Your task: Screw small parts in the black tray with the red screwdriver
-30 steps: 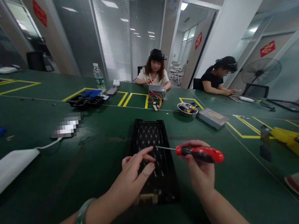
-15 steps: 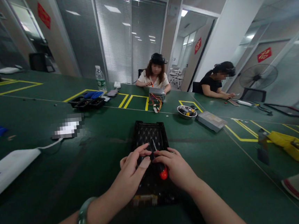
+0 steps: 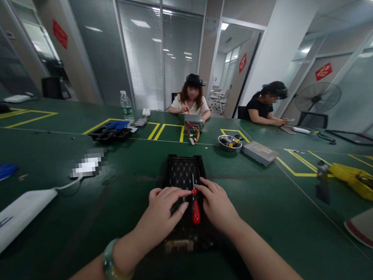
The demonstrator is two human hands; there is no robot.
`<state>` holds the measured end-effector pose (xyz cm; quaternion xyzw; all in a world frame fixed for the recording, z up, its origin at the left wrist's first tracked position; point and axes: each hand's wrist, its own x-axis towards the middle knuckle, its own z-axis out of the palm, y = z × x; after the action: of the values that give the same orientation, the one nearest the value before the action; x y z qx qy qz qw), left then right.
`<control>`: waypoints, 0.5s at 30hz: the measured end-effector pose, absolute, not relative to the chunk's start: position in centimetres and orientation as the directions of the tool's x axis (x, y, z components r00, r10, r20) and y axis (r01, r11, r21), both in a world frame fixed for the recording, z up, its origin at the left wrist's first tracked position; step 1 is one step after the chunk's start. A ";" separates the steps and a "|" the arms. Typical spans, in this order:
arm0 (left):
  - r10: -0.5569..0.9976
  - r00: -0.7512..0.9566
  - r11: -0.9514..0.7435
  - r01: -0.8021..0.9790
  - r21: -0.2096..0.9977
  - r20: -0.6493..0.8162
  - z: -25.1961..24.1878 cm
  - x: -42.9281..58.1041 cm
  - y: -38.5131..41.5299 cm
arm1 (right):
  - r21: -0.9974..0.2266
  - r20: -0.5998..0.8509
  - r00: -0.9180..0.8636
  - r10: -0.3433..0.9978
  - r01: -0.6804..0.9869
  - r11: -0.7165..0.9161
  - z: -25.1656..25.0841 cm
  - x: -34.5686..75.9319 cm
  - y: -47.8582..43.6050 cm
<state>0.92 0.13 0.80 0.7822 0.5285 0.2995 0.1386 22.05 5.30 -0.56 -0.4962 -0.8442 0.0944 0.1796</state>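
Note:
A black perforated plastic panel lies flat on the green table in front of me. A red-handled screwdriver lies along it, its thin steel shaft pointing away from me. My left hand and my right hand rest on the panel on either side of the tool. Their fingertips come close to the shaft, but no fingers wrap the handle. A pale green bangle circles my left wrist. The panel's near end shows a small brass-coloured part.
Across the green table sit two co-workers, one with a metal box and coloured wires. Nearby are a steel bowl of parts, a grey metal box, and a black tray. A white flat pack lies left; a yellow object lies right.
The screwdriver has gone from being held crosswise in my right hand to lying along the panel between my hands. My hands have drawn apart slightly, and the view has shifted a little.

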 end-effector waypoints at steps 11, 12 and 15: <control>0.786 0.479 -0.573 0.801 0.171 0.392 -0.3 14.6 -6.4 | -0.388 -0.101 -0.159 0.982 0.915 0.108 -2.3 22.2 6.6; 0.805 0.440 -0.535 0.828 0.167 0.397 -0.5 15.8 -6.3 | -0.393 -0.101 -0.163 0.982 0.913 0.111 -2.2 22.4 6.7; 0.795 0.370 -0.476 0.871 0.118 0.480 -0.7 18.5 -6.2 | -0.413 -0.082 -0.182 0.980 0.901 0.133 -1.8 23.3 6.2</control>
<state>18.47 -6.18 -0.70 0.8239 0.5058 0.2436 -0.0781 23.33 6.20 -1.75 -0.6308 -0.7454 0.1887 0.1048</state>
